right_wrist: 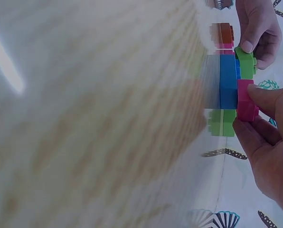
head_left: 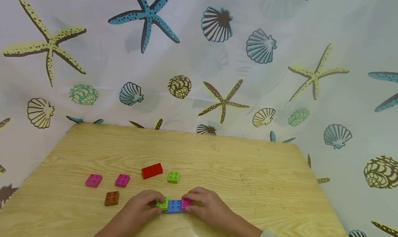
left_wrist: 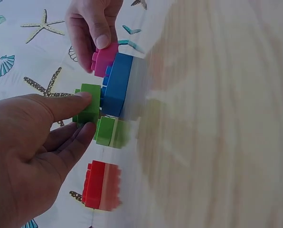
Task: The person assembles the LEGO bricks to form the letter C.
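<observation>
A blue building brick [head_left: 174, 206] lies on the table near its front, bare studs showing in its middle. My left hand [head_left: 141, 207] pinches a light green brick [left_wrist: 89, 103] between thumb and fingers at the blue brick's left end. In the right wrist view that green brick [right_wrist: 245, 62] looks tilted against the blue studs. At the other end my right hand [head_left: 211, 206] grips a pink brick [right_wrist: 246, 99] by its sides, over the blue brick's right studs. The fingers partly cover both small bricks in the head view.
Behind the hands lie a red brick [head_left: 152, 170] and another light green brick [head_left: 173, 177]. Farther left are two pink bricks, one outer [head_left: 93, 180] and one inner pink brick [head_left: 122, 180], plus a brown brick [head_left: 112, 198] near the left forearm. A patterned curtain [head_left: 174, 64] borders the wooden table [head_left: 242, 168].
</observation>
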A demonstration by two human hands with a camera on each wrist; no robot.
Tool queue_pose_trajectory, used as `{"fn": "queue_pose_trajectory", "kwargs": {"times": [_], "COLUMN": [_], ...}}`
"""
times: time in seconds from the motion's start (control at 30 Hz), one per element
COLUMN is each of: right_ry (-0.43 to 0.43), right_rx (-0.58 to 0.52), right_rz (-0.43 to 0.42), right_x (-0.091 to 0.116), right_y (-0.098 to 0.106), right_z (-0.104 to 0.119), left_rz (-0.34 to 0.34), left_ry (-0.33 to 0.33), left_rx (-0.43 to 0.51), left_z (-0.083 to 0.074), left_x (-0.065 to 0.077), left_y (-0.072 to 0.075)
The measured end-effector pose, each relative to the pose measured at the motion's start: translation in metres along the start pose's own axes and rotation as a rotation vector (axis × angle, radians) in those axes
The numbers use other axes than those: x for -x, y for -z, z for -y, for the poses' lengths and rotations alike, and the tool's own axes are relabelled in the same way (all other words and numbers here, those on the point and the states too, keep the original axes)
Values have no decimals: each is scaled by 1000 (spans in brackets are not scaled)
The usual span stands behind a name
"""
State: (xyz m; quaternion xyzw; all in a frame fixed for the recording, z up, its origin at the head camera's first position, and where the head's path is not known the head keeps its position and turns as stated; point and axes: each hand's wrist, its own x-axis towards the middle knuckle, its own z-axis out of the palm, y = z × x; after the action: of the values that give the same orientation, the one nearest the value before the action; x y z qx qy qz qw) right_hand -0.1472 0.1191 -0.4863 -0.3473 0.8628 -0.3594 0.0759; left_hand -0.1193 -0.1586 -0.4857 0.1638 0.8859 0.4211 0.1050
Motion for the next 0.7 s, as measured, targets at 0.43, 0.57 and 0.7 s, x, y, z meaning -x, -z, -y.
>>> {"fn": "queue_pose_trajectory", "kwargs": {"times": [0.43, 0.57, 0.7], "right_ry": [-7, -7, -6], "right_rx": [9, 11, 14], "right_rz": [7, 8, 4], "right_x": [-1, -1, -1], "right_y": [1, 1, 1], "right_z": [3, 4, 4], "left_rz": [-8, -10, -7], "left_ry": [-44, -28, -1], "left_rx": [-67, -73, -76], "left_z": [-4, -6, -8], "left_x": [0, 1, 1], "left_y": [-4, -5, -5]}}
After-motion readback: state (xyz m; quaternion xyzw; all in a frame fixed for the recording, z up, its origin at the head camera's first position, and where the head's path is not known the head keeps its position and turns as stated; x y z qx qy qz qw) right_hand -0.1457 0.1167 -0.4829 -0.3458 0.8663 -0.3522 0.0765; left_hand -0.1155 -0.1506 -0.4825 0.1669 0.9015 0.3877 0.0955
